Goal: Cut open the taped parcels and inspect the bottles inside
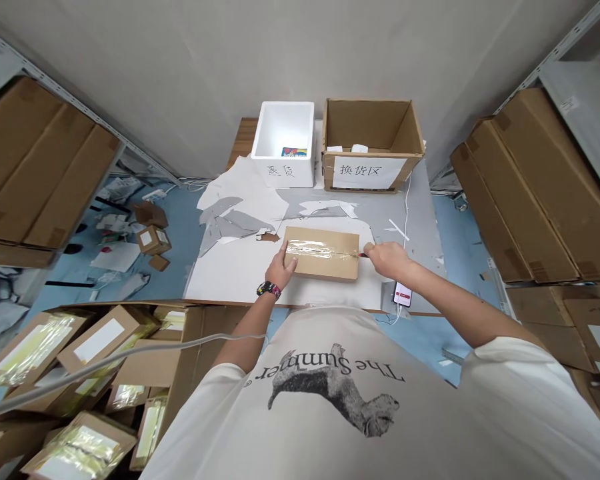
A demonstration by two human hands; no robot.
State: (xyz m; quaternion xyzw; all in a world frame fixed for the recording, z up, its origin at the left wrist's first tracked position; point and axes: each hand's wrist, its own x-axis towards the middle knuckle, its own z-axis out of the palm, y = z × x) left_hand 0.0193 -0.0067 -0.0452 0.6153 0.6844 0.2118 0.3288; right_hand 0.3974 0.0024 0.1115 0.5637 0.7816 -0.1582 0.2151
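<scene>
A flat brown cardboard box (325,265) lies on the table in front of me, shiny clear tape along its top and a dark line running through the tape. My left hand (281,265) grips the box's left end, thumb on the top face and fingers along the side. At the right end, my right hand (386,259) is closed around a slim red-and-black tool (363,255). The tool's tip meets the box edge by the end of the tape; its exact kind is too small to make out.
Behind the box stand a white foam bin (285,172) and an open carton (415,157) with a paper label. A phone (403,293) with a cable lies at the table's front right. Taped parcels (100,340) fill a large carton at lower left. Shelved cartons flank both sides.
</scene>
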